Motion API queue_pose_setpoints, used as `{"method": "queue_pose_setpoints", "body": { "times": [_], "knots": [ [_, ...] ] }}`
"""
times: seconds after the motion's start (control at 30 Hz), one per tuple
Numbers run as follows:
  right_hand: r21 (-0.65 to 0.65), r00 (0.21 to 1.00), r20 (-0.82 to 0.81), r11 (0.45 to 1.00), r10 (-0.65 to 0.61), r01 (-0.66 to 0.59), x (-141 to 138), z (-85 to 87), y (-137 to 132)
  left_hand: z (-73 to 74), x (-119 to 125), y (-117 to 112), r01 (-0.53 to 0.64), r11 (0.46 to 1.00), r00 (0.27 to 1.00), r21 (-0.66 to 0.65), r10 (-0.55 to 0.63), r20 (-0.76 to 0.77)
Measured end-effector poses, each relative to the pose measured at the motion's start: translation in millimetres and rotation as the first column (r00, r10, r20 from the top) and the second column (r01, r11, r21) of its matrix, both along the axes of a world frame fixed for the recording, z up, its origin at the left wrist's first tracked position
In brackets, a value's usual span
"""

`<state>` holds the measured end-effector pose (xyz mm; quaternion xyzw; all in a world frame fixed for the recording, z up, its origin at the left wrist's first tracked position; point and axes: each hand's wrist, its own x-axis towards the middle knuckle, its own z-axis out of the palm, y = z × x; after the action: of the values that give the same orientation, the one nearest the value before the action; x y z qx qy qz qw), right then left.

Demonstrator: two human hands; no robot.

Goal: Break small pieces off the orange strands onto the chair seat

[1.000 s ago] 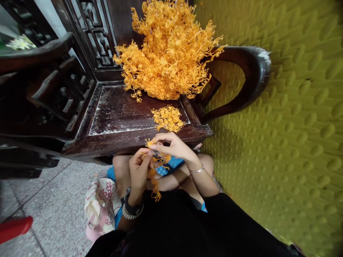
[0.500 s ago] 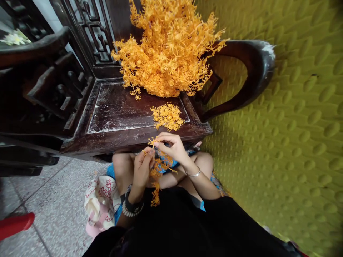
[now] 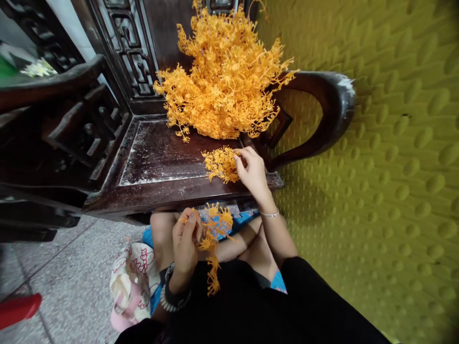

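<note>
My left hand (image 3: pixel 186 236) is closed in front of my lap, thumb against fingers. It pinches a dangling strand of orange plastic flower sprigs (image 3: pixel 214 277) that hangs over my legs. On the seat's front part lies a small heap of orange plastic flower pieces (image 3: pixel 219 165). At that heap's right edge is my right hand (image 3: pixel 252 172), thumb and forefinger curled in a pinch among the pieces. Which piece it grips is partly hidden. Behind it rises a big mound of the same orange sprigs (image 3: pixel 225 81).
The dark wooden chair (image 3: pixel 154 155) has a carved back and a curved armrest (image 3: pixel 335 102) on the right. A yellow-green textured wall (image 3: pixel 390 191) stands close on that side. A white and pink cloth bag (image 3: pixel 131 286) and a red object (image 3: pixel 19 309) are at the lower left.
My right hand has left my left hand and reached forward and right to the small heap. The left hand has shifted slightly down, still with the strand. The view has tilted a little.
</note>
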<state>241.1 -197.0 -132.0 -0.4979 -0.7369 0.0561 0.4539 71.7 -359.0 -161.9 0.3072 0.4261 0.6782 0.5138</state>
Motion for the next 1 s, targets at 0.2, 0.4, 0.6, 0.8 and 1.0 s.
{"method": "queue_pose_setpoints", "body": {
  "times": [0.2, 0.4, 0.6, 0.8, 1.0],
  "knots": [
    [-0.126, 0.942, 0.330, 0.986, -0.058, 0.105, 2, -27.8, 19, 6.7, 3, 14, -0.012, 1.000, 0.999, 0.024, 0.011, 0.045],
    [-0.032, 0.967, 0.223, 0.990, -0.124, 0.134, -1, -35.9, 7, 5.2, 1, 18, -0.029, 0.999, 0.994, 0.042, 0.024, 0.107],
    [-0.185, 0.892, -0.199, 0.878, 0.407, -0.442, -11, 0.8, -35, 6.0, -3, 22, -0.038, 0.999, 0.998, 0.032, 0.037, 0.054],
    [-0.446, 0.647, -0.430, 0.475, 0.629, -0.758, -21, 11.7, -61, -4.0, -6, 20, 0.001, 1.000, 0.999, -0.003, -0.002, -0.038],
    [-0.329, 0.724, -0.452, 0.658, 0.520, -0.678, -26, 5.5, -68, -6.3, -9, 22, 0.262, 0.955, 0.952, -0.141, -0.280, -0.127]
  ]
}}
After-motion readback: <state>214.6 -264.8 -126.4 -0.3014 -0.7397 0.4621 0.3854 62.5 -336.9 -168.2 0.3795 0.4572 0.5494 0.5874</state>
